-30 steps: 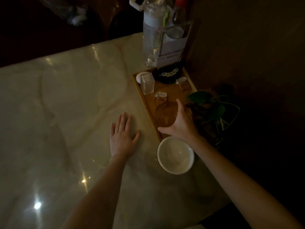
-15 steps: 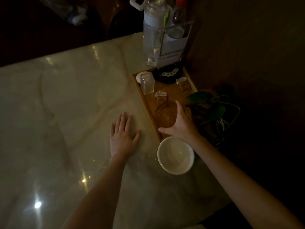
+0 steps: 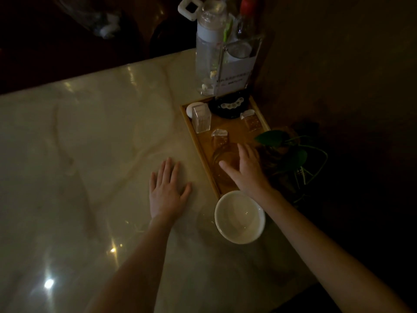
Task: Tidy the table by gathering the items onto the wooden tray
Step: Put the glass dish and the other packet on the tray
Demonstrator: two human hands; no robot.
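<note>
Pretty dim shot. The wooden tray [image 3: 234,132] is sitting along the desk's [image 3: 90,154] right edge, near the far corner, with a clear glass [image 3: 222,164] standing at its near end. The right hand [image 3: 246,168] is hovering over that glass, fingers spread, gripping nothing. The left hand [image 3: 168,188] is lying flat and splayed on the desk. A white bowl [image 3: 239,216] is sitting just off the tray's near end.
</note>
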